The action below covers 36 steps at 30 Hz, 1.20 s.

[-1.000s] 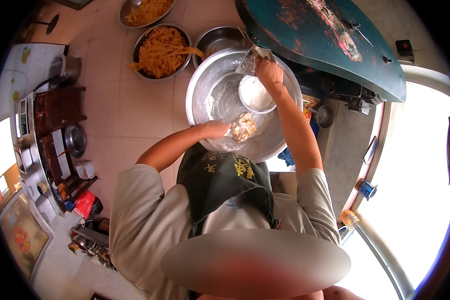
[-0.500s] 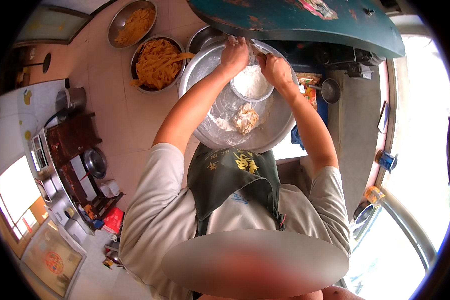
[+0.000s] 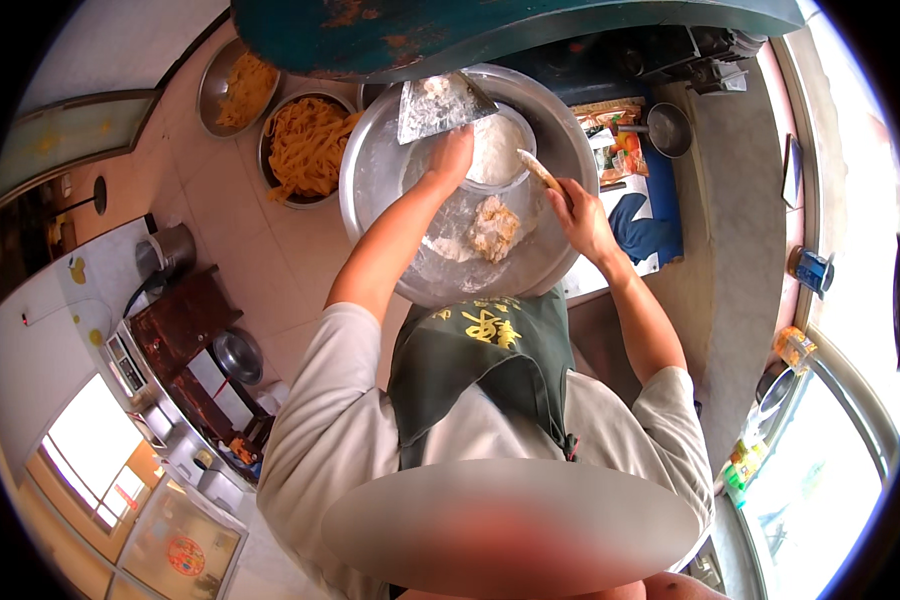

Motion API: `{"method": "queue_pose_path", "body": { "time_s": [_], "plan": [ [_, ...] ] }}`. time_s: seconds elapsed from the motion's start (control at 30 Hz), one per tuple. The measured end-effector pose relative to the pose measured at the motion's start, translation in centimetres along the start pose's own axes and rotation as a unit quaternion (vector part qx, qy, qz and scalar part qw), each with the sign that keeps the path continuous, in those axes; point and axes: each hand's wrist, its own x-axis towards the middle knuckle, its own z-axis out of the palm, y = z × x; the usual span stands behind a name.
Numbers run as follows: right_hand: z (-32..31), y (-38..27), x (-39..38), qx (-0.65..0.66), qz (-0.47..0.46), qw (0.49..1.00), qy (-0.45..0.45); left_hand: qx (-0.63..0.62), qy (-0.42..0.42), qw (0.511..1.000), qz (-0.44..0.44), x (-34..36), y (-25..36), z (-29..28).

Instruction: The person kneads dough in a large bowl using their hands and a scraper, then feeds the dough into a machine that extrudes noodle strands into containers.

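Note:
A large metal basin (image 3: pixel 368 195) holds a small bowl of white flour (image 3: pixel 497 150) and a lumpy piece of dough (image 3: pixel 493 229), with loose flour spread around. My left hand (image 3: pixel 452 156) is closed at the lower edge of a flat metal scraper (image 3: pixel 442 108), raised over the basin's far left side; pale dough bits cling to its face. In my right hand (image 3: pixel 583 216) is a slim wooden stick (image 3: pixel 543 172), its pale tip pointing toward the flour bowl. This hand hangs over the right part of the basin, nearer to me than the left.
Bowls of wide noodles (image 3: pixel 310 143) and of finer yellow strands (image 3: pixel 245 92) stand at the far left. A dark green curved surface (image 3: pixel 450 40) overhangs the far side. On the right are a saucepan (image 3: pixel 668 130), packets (image 3: pixel 625 145), blue cloth (image 3: pixel 638 228) and a grey counter (image 3: pixel 735 210).
My right hand has come back toward me from the basin's far side with the stick. My left hand has lowered slightly, and the scraper's broad face now shows. The whole view has shifted.

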Motion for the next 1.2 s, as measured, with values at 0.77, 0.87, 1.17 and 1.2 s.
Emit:
{"method": "queue_pose_path", "body": {
  "time_s": [0.77, 0.87, 1.17, 1.2],
  "plan": [
    [0.1, -1.1, -0.2, 0.048, -0.002, 0.999, 0.005, -0.072, 0.194, 0.978, 0.012, -0.2, 3.5, -13.1],
    [0.7, -3.1, 3.4, 0.018, -0.102, 0.994, 0.027, -0.039, 0.217, 0.975, 0.032, 0.2, 3.3, -14.7],
    [6.4, -7.0, 14.0, -0.210, -0.192, 0.958, 0.035, 0.002, -0.077, 0.957, 0.279, -13.3, 4.3, 2.1],
    [7.2, -7.0, 15.1, -0.227, -0.192, 0.954, 0.035, 0.041, -0.065, 0.946, 0.314, -13.6, 4.8, 2.8]
  ]
}}
